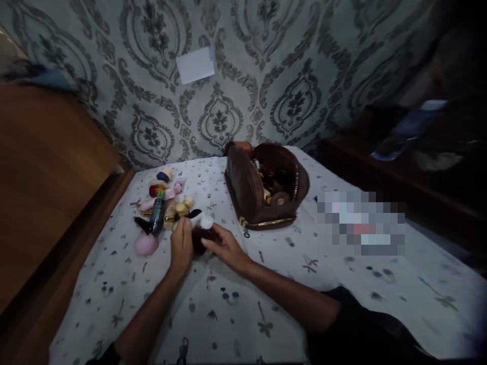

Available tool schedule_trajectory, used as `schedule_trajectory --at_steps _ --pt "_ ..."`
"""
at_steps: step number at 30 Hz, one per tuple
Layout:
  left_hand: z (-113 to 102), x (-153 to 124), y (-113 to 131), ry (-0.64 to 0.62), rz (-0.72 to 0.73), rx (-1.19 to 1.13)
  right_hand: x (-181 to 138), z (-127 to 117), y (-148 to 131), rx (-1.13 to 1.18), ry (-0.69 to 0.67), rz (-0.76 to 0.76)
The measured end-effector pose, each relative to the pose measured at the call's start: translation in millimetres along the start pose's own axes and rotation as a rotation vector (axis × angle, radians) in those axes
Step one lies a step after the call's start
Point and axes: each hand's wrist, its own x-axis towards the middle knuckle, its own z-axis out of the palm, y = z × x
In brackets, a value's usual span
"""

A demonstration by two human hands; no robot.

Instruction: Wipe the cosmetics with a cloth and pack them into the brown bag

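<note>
Head view: the small dark bottle (198,239) with its white cap (206,221) is low in the middle of the frame, a little to the left. It is on or just above the white patterned sheet (266,304); which of the two, I cannot tell. Both hands are together on it. The left hand (181,247) closes on it from 9 o'clock, with the fingers up near the cap. The right hand (225,248) holds the body from 3 o'clock.

In my judgement the main risk is a spill. I cannot see whether the cap is tight, and if it is loose and the bottle tilts, the liquid could go onto the sheet. The soft bed also gives no firm stand. A second risk is the pile of cosmetics (163,197) at 10 o'clock from the bottle. The pink sponge (145,244) and the dark green tube (157,215) lie near the left hand, so a wide move could scatter them. The dim light makes small pieces easy to lose against the pattern.

For containers, the brown bag (243,187) lies at 1 o'clock from the bottle, apart from it and with its zip open. Inside are several small dark and gold items, which I cannot name. The bottle's dark wall hides what is in it.
</note>
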Motion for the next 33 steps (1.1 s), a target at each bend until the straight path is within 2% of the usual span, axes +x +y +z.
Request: schedule_trajectory --at_steps 3,10,12,17,23,27,33 --pt "-6 -1 2 -0.031 0.033 0.013 2 -1 -2 -0.014 -0.007 -0.034" --pt "-19 -2 2 -0.004 0.040 -0.034 -3 0 -14 -0.117 -0.044 0.031" --pt "-22 -2 1 -0.026 0.112 -0.068 -3 0 -13 -0.109 -0.059 0.049" --pt "-29 -1 -1 -0.277 0.421 0.000 -2 -1 -9 -0.088 -0.072 0.114" --pt "-36 1 0 -0.430 0.508 0.175 -5 -1 -18 -0.265 -0.238 0.056" --pt "-37 1 -1 -0.484 0.466 0.173 -10 2 -23 -0.447 -0.257 0.017" --pt "-36 -1 2 -0.560 0.187 0.132 -16 6 -25 -0.630 -0.193 -0.020"
